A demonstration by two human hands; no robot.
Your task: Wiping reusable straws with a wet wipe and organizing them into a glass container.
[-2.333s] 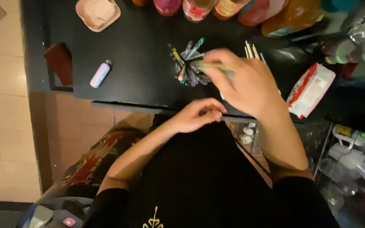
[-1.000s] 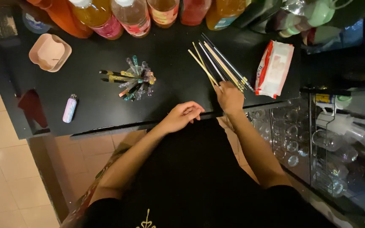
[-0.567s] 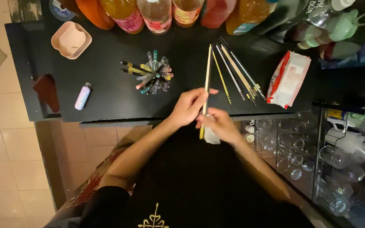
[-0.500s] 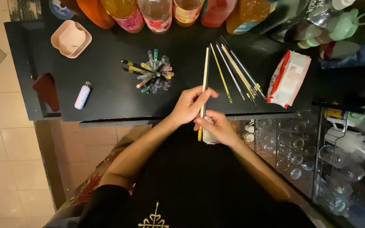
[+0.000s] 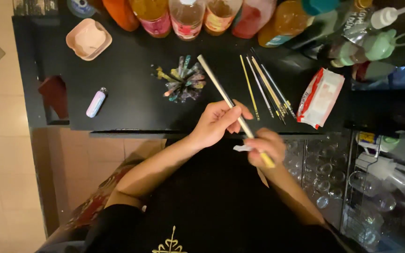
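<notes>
Left hand (image 5: 219,122) and right hand (image 5: 266,146) both clamped on one long stick (image 5: 233,105) — at the black table (image 5: 132,100) edge, bare surface leftward.

I see a black top (image 5: 212,206) filling the lower middle of my view, below the edge of the desk (image 5: 132,107). It bears a small gold, tree-like emblem (image 5: 168,244) at the chest, stitched in thin lines. The sleeves are short: a dark cuff (image 5: 118,211) ends above the elbow, and both forearms are bare. No rings or watch show.
</notes>
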